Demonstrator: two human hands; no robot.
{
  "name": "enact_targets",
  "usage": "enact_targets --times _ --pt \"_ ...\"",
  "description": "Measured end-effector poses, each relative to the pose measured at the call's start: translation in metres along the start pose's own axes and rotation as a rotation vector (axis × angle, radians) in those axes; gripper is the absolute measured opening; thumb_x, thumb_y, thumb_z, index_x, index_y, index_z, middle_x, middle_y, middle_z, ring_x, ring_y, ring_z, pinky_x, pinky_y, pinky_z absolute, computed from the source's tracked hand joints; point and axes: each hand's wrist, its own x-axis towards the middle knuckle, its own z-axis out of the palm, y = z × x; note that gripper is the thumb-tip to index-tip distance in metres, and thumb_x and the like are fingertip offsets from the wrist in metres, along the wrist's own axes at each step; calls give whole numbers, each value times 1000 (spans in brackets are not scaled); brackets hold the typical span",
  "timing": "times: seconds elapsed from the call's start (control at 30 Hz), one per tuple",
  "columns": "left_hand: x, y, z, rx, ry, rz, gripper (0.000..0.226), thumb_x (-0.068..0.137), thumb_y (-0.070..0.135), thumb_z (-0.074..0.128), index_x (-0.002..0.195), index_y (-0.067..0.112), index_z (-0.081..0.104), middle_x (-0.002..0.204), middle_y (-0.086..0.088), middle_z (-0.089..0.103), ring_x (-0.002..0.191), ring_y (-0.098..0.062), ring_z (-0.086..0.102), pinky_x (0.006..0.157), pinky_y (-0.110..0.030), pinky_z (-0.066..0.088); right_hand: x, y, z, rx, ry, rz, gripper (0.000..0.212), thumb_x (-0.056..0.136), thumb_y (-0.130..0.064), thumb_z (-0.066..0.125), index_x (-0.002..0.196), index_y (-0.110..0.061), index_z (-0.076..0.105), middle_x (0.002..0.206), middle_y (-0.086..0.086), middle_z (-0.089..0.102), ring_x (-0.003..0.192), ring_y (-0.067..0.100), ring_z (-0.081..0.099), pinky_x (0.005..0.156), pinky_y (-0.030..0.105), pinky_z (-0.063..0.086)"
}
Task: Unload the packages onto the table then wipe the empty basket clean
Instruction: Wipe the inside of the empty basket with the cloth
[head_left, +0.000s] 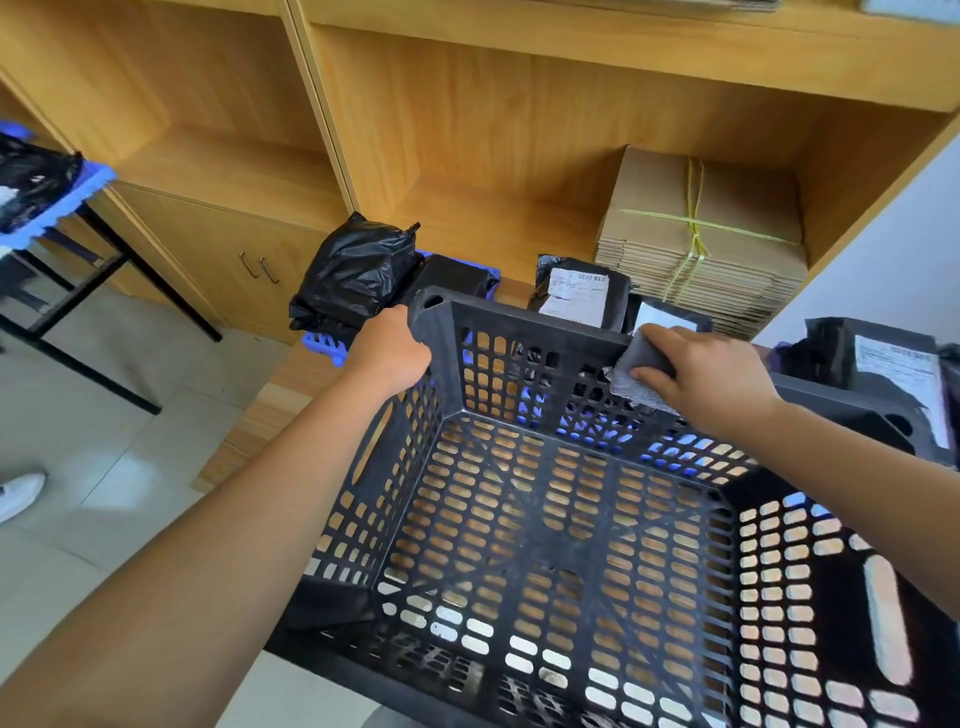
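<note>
Fingers of left hand (388, 349) curl round far-left corner of empty black basket (545, 519) on tabletop (270, 410); right hand (711, 376) pinches grey cloth (641, 371) on far rim. Packages (576, 296) lie behind.

Wooden worktop (291, 410) carrying a black perforated basket (545, 525), standing upright. Behind it lie black-wrapped packages (576, 296), two showing white labels, and a blue crate (324, 345) holding a black bag (353, 270). A second dark crate (852, 410) with a labelled package (883, 358) sits at the right, apparently on the same surface. A tied bundle of flattened cardboard (701, 234) rests on the shelf (467, 208) beyond.
</note>
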Motion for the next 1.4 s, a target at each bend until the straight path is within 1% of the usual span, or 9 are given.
enact_targets --times 0.1,0.3,0.53,0.67,0.8,0.9,1.07,1.17,1.4 --pt "3 -3 2 4 -3 -4 6 89 9 57 95 9 56 93 -10 63 78 -33 67 74 -51 59 9 -16 2 8 34 -8 29 93 -36 64 109 -13 60 81 4 63 69 31 63 53 28 30" --pt "4 -5 3 -15 -3 17 5 89 10 56 95 8 56 92 -11 62 79 -34 65 74 -51 58 46 -67 13 43 89 -4 27 93 -36 61 106 -13 60 86 5 65 76 31 63 56 30 35" --pt "1 -2 1 26 6 18 7 90 10 55 96 8 55 91 -11 62 79 -32 62 70 -45 55 79 -118 27 38 167 50 25 83 -30 72 91 -7 65 71 9 64 61 32 62 55 32 40" --pt "0 1 1 50 14 15 10 92 11 56 101 7 56 94 -9 59 86 -31 56 68 -39 46 103 -148 28 78 168 53 29 90 -34 62 102 -8 64 89 11 68 79 34 65 63 34 34" --pt "-2 4 0 33 13 5 4 92 10 55 94 9 52 88 -7 57 82 -31 57 65 -38 46 116 -165 29 65 130 56 33 94 -38 56 110 -9 62 100 9 68 91 33 64 68 35 38" --pt "-2 2 -1 -32 -16 -8 4 90 9 54 93 8 53 89 -10 61 79 -34 65 70 -49 58 113 -159 29 80 122 39 33 95 -38 55 114 -11 60 102 8 67 94 32 64 68 35 37" --pt "-6 2 -6 -57 -38 -14 9 88 8 55 97 7 56 93 -13 64 79 -36 68 70 -56 58 99 -135 16 115 40 -59 44 97 -36 53 139 -23 47 118 3 65 101 30 63 70 34 41" --pt "-6 3 -7 -67 -49 -20 12 87 6 54 99 7 57 95 -13 64 81 -37 68 69 -56 58 77 -100 5 143 -31 -64 44 98 -34 52 141 -28 44 115 2 64 96 29 62 64 30 37" --pt "-3 0 -5 -90 -66 -29 18 85 7 53 102 10 57 100 -10 63 82 -34 69 70 -55 59 32 -39 -3 167 -104 -27 46 97 -34 58 141 -28 45 118 1 66 102 31 62 71 38 50"
